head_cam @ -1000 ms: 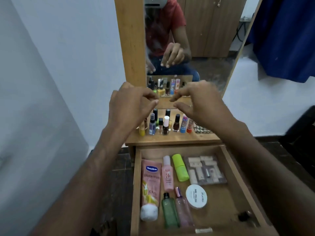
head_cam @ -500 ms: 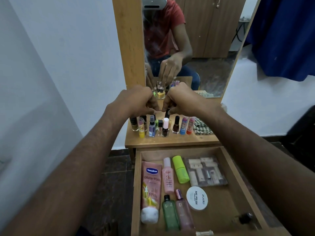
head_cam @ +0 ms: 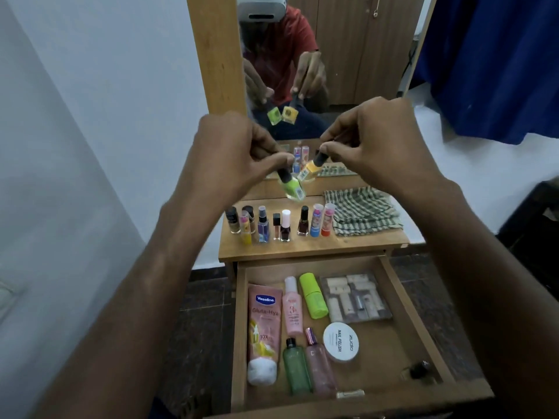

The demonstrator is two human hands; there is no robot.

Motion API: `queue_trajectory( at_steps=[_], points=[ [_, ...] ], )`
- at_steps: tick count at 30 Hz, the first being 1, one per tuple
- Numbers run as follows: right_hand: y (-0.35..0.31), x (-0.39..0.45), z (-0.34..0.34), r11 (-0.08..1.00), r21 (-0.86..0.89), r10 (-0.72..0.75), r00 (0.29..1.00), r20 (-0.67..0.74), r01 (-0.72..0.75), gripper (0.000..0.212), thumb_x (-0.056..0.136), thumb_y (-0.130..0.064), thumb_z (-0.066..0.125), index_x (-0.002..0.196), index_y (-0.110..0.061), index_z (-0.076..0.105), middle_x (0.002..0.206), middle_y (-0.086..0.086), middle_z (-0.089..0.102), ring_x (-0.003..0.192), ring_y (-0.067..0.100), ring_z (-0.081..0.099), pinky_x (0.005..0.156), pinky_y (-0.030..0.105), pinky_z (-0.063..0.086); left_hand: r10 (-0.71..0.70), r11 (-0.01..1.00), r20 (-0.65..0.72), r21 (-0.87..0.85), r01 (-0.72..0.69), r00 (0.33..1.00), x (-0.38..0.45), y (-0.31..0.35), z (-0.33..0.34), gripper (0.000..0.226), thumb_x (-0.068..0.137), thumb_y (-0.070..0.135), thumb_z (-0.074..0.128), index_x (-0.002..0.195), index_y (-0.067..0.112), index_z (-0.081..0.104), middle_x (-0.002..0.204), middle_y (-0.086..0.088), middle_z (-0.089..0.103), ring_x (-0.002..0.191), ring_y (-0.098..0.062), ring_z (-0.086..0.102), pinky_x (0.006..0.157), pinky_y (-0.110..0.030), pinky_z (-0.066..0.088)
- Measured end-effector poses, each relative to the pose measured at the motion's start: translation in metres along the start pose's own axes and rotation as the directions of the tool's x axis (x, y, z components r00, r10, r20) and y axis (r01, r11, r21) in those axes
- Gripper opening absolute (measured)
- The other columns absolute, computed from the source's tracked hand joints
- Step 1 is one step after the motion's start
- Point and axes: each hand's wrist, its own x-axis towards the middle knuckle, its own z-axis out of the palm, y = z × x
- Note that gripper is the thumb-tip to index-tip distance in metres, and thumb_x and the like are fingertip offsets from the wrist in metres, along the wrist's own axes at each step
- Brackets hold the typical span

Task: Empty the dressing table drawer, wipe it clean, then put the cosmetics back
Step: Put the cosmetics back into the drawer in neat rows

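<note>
We saw bottles (head_cam: pixel 279 223) in a row on the desk (head_cam: pixel 311 247), cloth (head_cam: pixel 363 211) right of them, drawer (head_cam: pixel 417 322) open in front.

Matt wooden drawer (head_cam: pixel 242 328); checked cloth (head_cam: pixel 363 211); glossy glass bottles (head_cam: pixel 292 189).

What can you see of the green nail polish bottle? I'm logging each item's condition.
The green nail polish bottle is small, squarish and clear, filled with lime green polish, with a black cap and a small label near its base. The left hand pinches its cap, so it hangs tilted in the air above the tabletop, beside the yellow bottle.
</note>
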Motion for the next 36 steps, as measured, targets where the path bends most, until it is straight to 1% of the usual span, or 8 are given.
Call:
queue_trajectory(
  at_steps=[6,8,11,15,20,25,31,36],
  points=[
    [0.002,-0.068,-0.025,0.982,-0.126,0.161,0.970,0.183,-0.139,0.016,0.083,-0.038,0.086,0.071,-0.035,0.076,0.066,-0.017,0.065,0.067,0.000,0.063,0.054,0.010,0.039,-0.172,0.984,0.146,0.081,0.161,0.974,-0.062,0.031,0.045,0.030,0.085,0.062,0.078,0.081,0.033,0.083,0.062,0.017,0.072,0.058,0.002,0.066,0.062,-0.025,0.057],
    [0.016,-0.094,-0.015,0.955,-0.194,0.271,0.921,0.280,-0.222,0.015,0.080,-0.037,0.089,0.073,-0.031,0.077,0.080,-0.008,0.069,0.079,0.006,0.064,0.062,0.020,0.045,-0.196,0.977,0.222,0.127,0.171,0.955,-0.084,0.039,0.069,0.032,0.086,0.063,0.077,0.082,0.032,0.083,0.065,0.014,0.073,0.061,-0.001,0.066,0.064,-0.030,0.060],
    [0.037,-0.133,0.006,0.895,-0.325,0.428,0.796,0.428,-0.306,0.023,0.078,-0.034,0.091,0.067,-0.029,0.072,0.090,0.002,0.068,0.075,0.009,0.063,0.062,0.021,0.043,-0.172,0.982,0.371,0.132,0.132,0.913,-0.114,0.053,0.105,0.033,0.086,0.062,0.077,0.082,0.029,0.084,0.070,0.011,0.076,0.065,-0.002,0.068,0.067,-0.032,0.062],
    [0.055,-0.167,0.028,0.858,-0.391,0.507,0.671,0.541,-0.333,0.018,0.073,-0.030,0.095,0.079,-0.023,0.079,0.100,0.005,0.069,0.081,0.014,0.068,0.069,0.028,0.056,-0.166,0.984,0.502,0.142,0.108,0.849,-0.140,0.063,0.137,0.036,0.087,0.062,0.075,0.081,0.027,0.082,0.076,0.009,0.077,0.077,-0.009,0.071,0.078,-0.037,0.061],
    [0.067,-0.183,0.033,0.852,-0.430,0.514,0.642,0.570,-0.300,0.044,0.069,-0.033,0.098,0.104,-0.021,0.074,0.108,0.008,0.066,0.094,0.022,0.067,0.081,0.034,0.059,-0.137,0.987,0.532,0.150,0.066,0.836,-0.152,0.071,0.157,0.035,0.089,0.060,0.073,0.086,0.025,0.079,0.084,0.009,0.077,0.093,-0.011,0.071,0.102,-0.044,0.052],
    [0.066,-0.186,0.038,0.848,-0.451,0.522,0.594,0.612,-0.280,0.026,0.071,-0.027,0.097,0.086,-0.019,0.078,0.101,0.005,0.067,0.083,0.020,0.071,0.078,0.038,0.065,-0.085,0.985,0.509,0.170,-0.003,0.857,-0.162,0.084,0.169,0.033,0.091,0.058,0.073,0.097,0.026,0.075,0.098,0.004,0.074,0.097,-0.016,0.068,0.090,-0.034,0.054],
    [0.067,-0.190,0.043,0.834,-0.476,0.543,0.569,0.618,-0.280,0.028,0.070,-0.019,0.098,0.086,-0.016,0.076,0.100,0.006,0.063,0.075,0.022,0.072,0.069,0.037,0.066,-0.092,0.992,0.536,0.125,0.029,0.839,-0.168,0.090,0.173,0.026,0.088,0.051,0.077,0.092,0.025,0.077,0.094,0.001,0.074,0.089,-0.018,0.071,0.077,-0.038,0.062],
    [0.073,-0.193,0.049,0.839,-0.489,0.532,0.551,0.643,-0.239,0.026,0.069,-0.019,0.098,0.086,-0.017,0.079,0.100,0.004,0.065,0.077,0.020,0.072,0.074,0.037,0.066,-0.081,0.995,0.543,0.089,0.039,0.836,-0.179,0.091,0.180,0.024,0.088,0.049,0.078,0.094,0.025,0.076,0.095,0.002,0.074,0.091,-0.018,0.070,0.077,-0.038,0.062]
  ],
)
